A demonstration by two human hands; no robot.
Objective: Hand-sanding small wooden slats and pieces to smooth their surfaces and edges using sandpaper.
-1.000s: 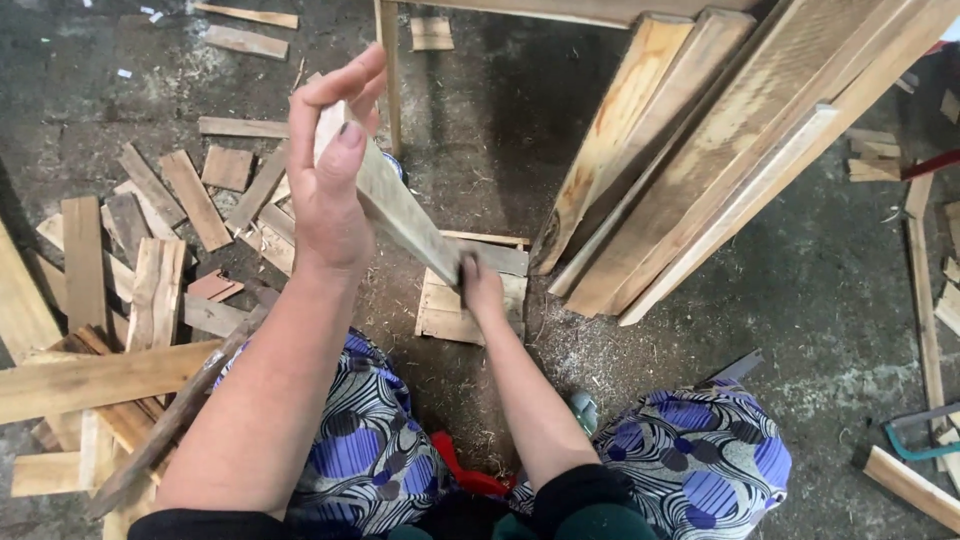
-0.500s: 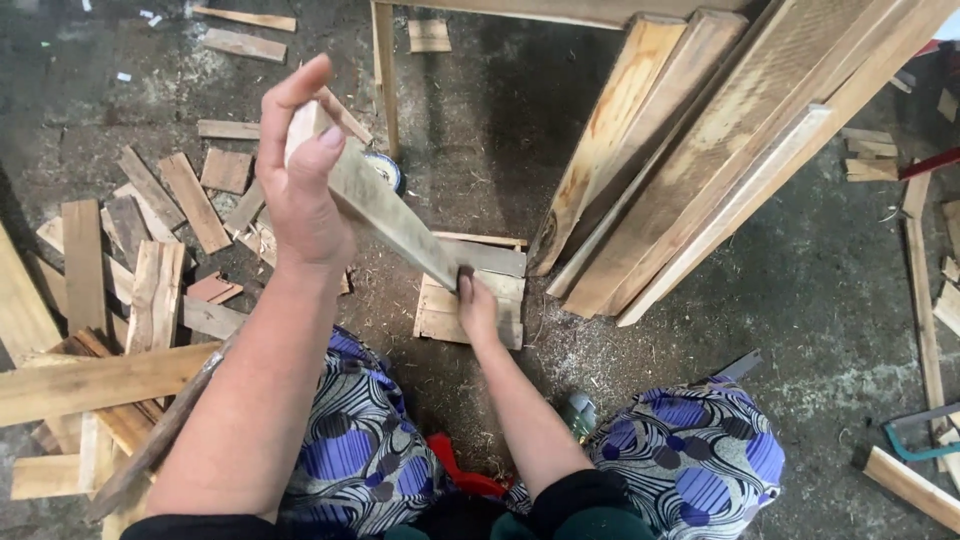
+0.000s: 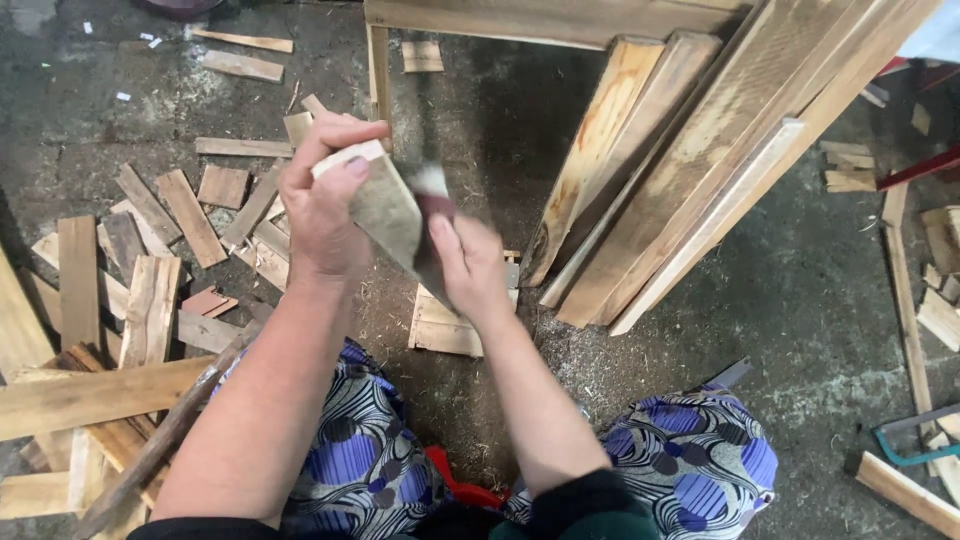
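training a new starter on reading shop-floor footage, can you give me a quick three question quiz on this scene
1. True or false: the left hand grips the upper end of the flat grey-brown wooden slat.
2. Multiple choice: the long pale planks are A) stacked flat on the floor, B) leaning at a slant, C) held in the lap.
3. What lies on the floor under the right hand?

Key: 1 true. 2 B. 3 a small square pale wooden piece.

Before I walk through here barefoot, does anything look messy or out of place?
Yes. Offcuts of wood lie scattered askew across the floor, with sawdust around the small board beneath the hands holding a wood piece.
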